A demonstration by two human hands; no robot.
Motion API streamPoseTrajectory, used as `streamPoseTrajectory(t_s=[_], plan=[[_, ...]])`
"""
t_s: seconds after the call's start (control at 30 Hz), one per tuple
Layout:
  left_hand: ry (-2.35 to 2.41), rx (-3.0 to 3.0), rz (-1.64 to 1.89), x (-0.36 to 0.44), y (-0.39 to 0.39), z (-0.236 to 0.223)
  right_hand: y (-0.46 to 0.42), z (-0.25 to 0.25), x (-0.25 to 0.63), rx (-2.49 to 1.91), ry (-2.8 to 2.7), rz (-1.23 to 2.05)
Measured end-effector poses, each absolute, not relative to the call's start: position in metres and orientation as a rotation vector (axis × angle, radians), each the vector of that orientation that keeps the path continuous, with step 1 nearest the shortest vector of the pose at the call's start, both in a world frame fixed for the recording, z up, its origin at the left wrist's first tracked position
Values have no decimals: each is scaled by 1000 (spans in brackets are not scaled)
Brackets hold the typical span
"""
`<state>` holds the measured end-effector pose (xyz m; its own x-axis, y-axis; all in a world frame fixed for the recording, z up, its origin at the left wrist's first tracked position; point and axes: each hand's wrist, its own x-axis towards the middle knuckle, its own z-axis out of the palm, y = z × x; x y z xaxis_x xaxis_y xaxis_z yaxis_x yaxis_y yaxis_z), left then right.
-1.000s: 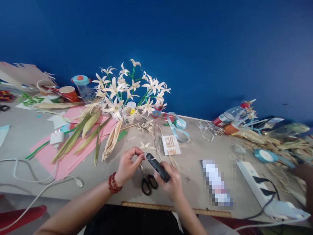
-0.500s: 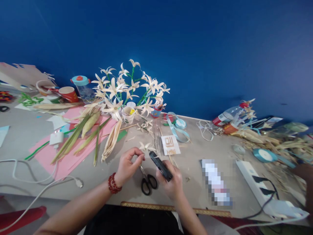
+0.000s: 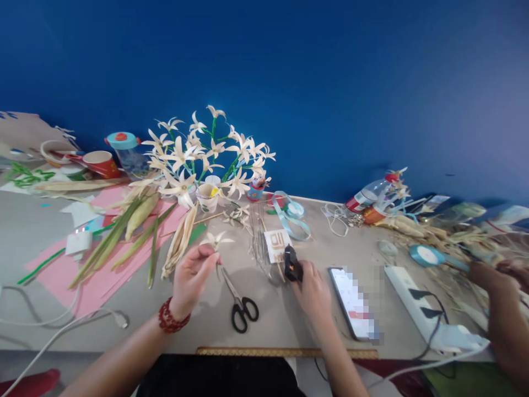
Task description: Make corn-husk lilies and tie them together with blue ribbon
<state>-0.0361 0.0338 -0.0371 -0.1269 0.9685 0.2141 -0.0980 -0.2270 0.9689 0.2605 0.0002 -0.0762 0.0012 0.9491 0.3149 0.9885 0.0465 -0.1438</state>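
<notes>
From my remote seat I'm holding the left hand [image 3: 194,277] in a pinch, thumb and forefinger meeting at the base of a pale flower [image 3: 217,240]. Its petals are spreading just beyond the fingertips. With the right hand [image 3: 313,288] I'm gripping a black tool [image 3: 292,266], fingers curling around one end, the rest pointing away beside the white card [image 3: 274,242]. Scissors [image 3: 238,302] are lying between both hands.

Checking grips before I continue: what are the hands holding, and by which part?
Left hand: flower, pinched at its base. Right hand: black tool; exactly where it's gripped is unclear.
</notes>
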Motion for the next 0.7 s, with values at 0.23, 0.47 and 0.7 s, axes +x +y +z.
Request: streamPoseTrajectory(t_s=[0.23,0.47,0.7], plan=[[1091,1096,1676,-58,24,-22,3,-89,283,-2046,-2012,-177],[1166,1085,1683,-64,17,-38,3,-89,293,-2041,-1968,-105],[1221,1208,1534,-53,17,-61,-4,-86,305,-1905,-1607,329]])
